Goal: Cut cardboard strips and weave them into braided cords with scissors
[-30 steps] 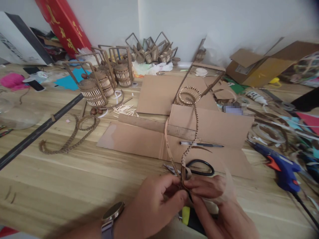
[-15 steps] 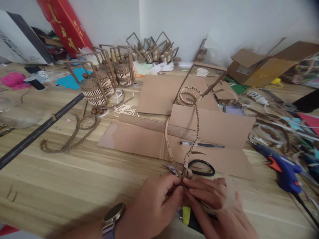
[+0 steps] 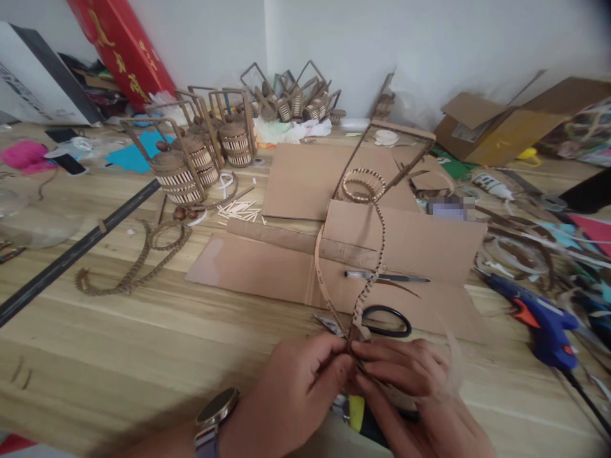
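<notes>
My left hand point(image 3: 305, 388), a watch on its wrist, pinches a narrow brown woven strip point(image 3: 380, 245) near the front of the table. Close against it, my right hand point(image 3: 410, 381) is also closed on the strip, its fingertips meeting the left ones. From the fingers the strip runs away over the cardboard and ends in a coiled ring with pale and dark bars. A thin pale band point(image 3: 451, 356) curls up beside my right hand. Just beyond the fingers lie black-handled scissors point(image 3: 387, 320). A yellow-and-black tool point(image 3: 356, 413) lies partly hidden under my hands.
Cardboard sheets point(image 3: 267, 267) carry a pen point(image 3: 405, 278). A blue glue gun point(image 3: 537, 312) lies at right among scraps. Small lidded baskets point(image 3: 176, 178) stand at back left, near pale sticks point(image 3: 238, 211). Another woven strip point(image 3: 128, 273) rests at left. A cardboard box point(image 3: 506, 127) stands at back right.
My right fingers have shifted slightly, and the pale band beside that hand now stands out farther right. The strip's right side has twisted a little. My left hand stays nearly still.
</notes>
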Available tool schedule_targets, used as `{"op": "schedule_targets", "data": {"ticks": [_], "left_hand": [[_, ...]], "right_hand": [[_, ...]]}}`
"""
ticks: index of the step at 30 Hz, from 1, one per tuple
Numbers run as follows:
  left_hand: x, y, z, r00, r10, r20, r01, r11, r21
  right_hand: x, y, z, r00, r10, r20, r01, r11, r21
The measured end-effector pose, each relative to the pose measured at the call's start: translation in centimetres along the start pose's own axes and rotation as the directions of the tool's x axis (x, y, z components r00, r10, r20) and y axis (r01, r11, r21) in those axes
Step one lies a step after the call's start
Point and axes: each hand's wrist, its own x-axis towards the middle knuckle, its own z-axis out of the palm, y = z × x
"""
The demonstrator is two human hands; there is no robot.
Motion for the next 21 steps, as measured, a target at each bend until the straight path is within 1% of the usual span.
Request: {"op": "schedule_targets", "data": {"ticks": [3, 6, 7, 10, 12, 17, 21], "left_hand": [[-0.07, -0.01, 0.03, 1.0, 0.004, -0.011, -0.004, 1.0, 0.007], [-0.17, 0.07, 0.01, 1.0, 0.019, 0.012, -0.018, 1.0, -0.006], [-0.2, 0.08, -0.01, 0.999, 0.027, 0.021, -0.027, 1.0, -0.005], [-0.21, 0.06, -0.06, 0.997, 0.05, 0.053, -0.051, 0.999, 0.018], [-0.19, 0.06, -0.06, 0.997, 0.039, 0.062, -0.04, 0.999, 0.019], [-0.15, 0.18, -0.06, 0.999, -0.006, 0.052, 0.01, 0.997, -0.075], [-0.03, 0.2, -0.12, 1.0, 0.006, 0.023, -0.005, 0.999, -0.032]], "right_hand": [[-0.16, 0.08, -0.13, 1.0, -0.025, 0.014, 0.025, 0.999, -0.035], [-0.29, 0.0, -0.26, 0.999, -0.011, 0.037, 0.013, 0.999, -0.051], [-0.3, -0.06, -0.27, 0.999, 0.014, 0.034, -0.013, 0.999, -0.04], [-0.24, -0.21, -0.15, 0.987, 0.158, -0.009, -0.157, 0.986, 0.047], [-0.16, -0.24, -0.03, 0.98, 0.196, -0.027, -0.193, 0.977, 0.093], [-0.01, -0.23, -0.04, 0.995, 0.093, -0.03, -0.091, 0.993, 0.071], [0.11, -0.15, -0.07, 1.0, 0.005, -0.022, -0.006, 1.0, -0.013]]}}
